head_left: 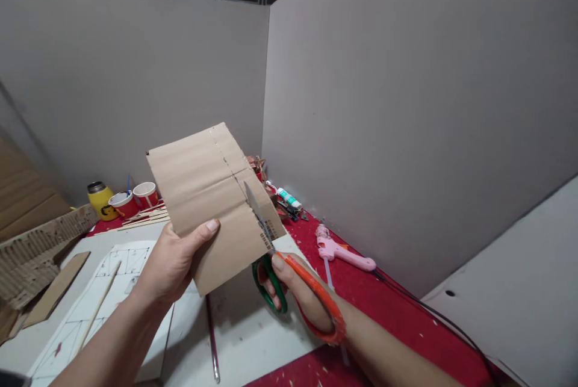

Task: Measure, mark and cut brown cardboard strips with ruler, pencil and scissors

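Observation:
A piece of brown cardboard (198,194) is held up over the table, gripped at its lower left by my left hand (180,254), thumb on the near face. My right hand (289,281) has its fingers through the handles, one orange and one green, of a pair of scissors (259,212). The scissors' blades are at a slit running up from the cardboard's lower right edge, and one blade shows on the near face. A dotted dark line continues above the slit toward the top edge. Part of the blades is hidden behind the cardboard.
A pink glue gun (345,251) with a black cable lies right on the red cloth (383,309). A pencil (212,339) rests on the white board. Left are a drawing sheet (112,291), cardboard scraps (58,291), paper cups (145,194) and a yellow bottle (102,200). Grey partitions stand behind.

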Tool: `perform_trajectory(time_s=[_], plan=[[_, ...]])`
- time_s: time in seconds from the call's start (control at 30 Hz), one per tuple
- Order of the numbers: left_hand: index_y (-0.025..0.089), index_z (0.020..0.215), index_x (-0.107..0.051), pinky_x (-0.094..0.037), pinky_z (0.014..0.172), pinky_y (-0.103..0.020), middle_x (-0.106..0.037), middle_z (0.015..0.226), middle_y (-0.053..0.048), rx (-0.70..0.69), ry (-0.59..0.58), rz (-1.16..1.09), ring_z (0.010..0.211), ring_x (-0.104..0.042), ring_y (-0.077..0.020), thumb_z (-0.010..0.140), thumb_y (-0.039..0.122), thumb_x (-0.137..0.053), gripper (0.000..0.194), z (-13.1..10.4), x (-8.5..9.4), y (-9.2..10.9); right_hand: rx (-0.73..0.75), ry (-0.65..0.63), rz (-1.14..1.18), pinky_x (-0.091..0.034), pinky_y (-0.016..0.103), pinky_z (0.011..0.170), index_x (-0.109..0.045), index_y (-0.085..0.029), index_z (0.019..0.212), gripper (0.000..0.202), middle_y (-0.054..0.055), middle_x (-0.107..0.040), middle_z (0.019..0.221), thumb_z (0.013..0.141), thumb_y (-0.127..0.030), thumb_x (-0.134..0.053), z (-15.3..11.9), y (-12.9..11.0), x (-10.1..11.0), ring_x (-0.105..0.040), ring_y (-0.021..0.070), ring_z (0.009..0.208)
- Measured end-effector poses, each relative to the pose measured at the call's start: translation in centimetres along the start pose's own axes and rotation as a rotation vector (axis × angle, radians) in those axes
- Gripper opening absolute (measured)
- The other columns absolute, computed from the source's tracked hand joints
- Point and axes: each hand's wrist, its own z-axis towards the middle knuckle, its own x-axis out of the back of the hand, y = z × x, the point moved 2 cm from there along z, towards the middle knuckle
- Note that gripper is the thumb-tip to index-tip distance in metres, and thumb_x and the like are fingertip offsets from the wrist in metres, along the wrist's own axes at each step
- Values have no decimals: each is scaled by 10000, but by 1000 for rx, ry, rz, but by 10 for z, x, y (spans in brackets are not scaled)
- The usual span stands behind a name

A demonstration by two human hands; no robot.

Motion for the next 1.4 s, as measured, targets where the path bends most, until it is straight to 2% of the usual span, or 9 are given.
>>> perform_trajectory(time_s=[0.4,0.8,1.1,1.4], plan=[[199,1330,-623,-617,781,-306,-735,1200,-115,-1,-12,11,1016,-722,-292,694,352,-879,703,-1,0,0,-52,71,17,-359,248,475,-506,-188,709,697,-36,-465,570,808,-868,-389,-3,2,-1,-460,97,455],[187,1289,-652,-612,840,-376,-744,1172,-129,-2,12,10,998,-729,-318,670,336,-887,679,-2,0,1,-57,81,-1,-320,231,435,-516,-190,679,708,-40,-459,527,808,-872,-377,-4,2,-2,-440,88,420],[188,1291,-652,-613,841,-365,-748,1163,-120,-5,-7,6,1001,-725,-311,673,348,-888,682,-1,-1,1,-106,100,29,-305,202,385,-516,-187,663,720,-47,-445,485,785,-886,-393,-6,5,-3,-412,74,374],[190,1276,-664,-615,734,-324,-746,1166,-130,12,-14,25,959,-736,-317,662,380,-885,680,-2,-2,0,-105,111,75,-282,193,358,-527,-188,663,668,-51,-444,473,820,-831,-438,-8,12,-3,-397,70,359]])
